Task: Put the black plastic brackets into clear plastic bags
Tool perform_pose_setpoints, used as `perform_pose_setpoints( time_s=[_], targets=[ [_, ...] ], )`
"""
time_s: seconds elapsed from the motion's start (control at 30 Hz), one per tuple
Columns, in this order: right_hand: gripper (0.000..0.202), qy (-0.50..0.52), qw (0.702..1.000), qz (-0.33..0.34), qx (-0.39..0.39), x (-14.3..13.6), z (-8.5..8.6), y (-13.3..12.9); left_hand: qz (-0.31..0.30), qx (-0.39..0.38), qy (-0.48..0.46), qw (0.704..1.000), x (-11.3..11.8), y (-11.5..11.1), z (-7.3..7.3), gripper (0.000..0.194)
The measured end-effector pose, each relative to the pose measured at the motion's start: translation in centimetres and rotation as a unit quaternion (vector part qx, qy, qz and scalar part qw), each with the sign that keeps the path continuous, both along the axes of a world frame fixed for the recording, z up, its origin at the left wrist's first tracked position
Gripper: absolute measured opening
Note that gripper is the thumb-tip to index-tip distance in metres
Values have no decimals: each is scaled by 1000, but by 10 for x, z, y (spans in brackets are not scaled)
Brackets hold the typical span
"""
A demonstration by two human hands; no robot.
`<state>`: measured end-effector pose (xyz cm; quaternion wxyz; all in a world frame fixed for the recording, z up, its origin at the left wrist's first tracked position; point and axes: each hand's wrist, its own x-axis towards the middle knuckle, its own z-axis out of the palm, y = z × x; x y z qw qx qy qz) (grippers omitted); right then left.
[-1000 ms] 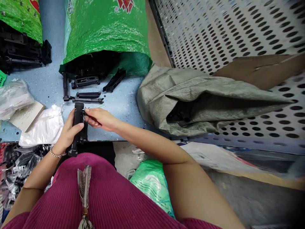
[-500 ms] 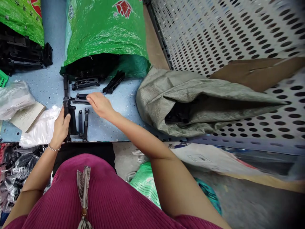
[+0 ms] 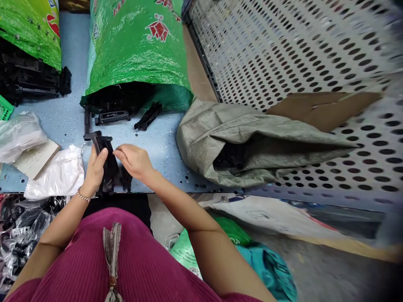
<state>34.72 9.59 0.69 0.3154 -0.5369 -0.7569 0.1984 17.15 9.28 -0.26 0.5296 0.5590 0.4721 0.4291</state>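
Observation:
My left hand [image 3: 95, 170] is wrapped around a long black plastic bracket [image 3: 108, 159], held tilted at the table's front edge. My right hand [image 3: 135, 161] is closed in a pinch at the bracket's right side; whatever sits between its fingertips is hidden. Other black pieces [image 3: 126, 179] show below my right hand, partly covered and blurred. Beyond my hands, another black bracket [image 3: 87, 123] stands lengthwise on the table. Two more, a slotted bracket [image 3: 112, 117] and a slanted bracket [image 3: 148, 116], lie at the mouth of the green sack [image 3: 138, 58].
A grey woven sack [image 3: 201, 138] with dark contents lies on the right, against a perforated metal panel [image 3: 252, 54]. To the left are white plastic bags [image 3: 58, 176], a flat pad [image 3: 36, 161] and a yellow-green sack [image 3: 28, 33] with black parts spilling out.
My left hand has lifted and tilted the bracket off the table. My right hand has moved slightly down toward it. The small piece formerly under my right fingers no longer lies there.

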Motion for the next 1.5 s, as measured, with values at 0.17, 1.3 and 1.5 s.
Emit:
perform_pose_setpoints(
  time_s=[0.17,1.3,1.5],
  targets=[
    [59,-34,997,-28,67,-1,8,18,-15,-36,-21,999,4,-1,19,47],
    [45,-56,995,81,29,4,19,-42,-36,-180,-119,976,19,20,17,47],
    [56,48,998,-28,10,8,12,17,-67,-203,-155,964,16,4,28,48]
  ],
)
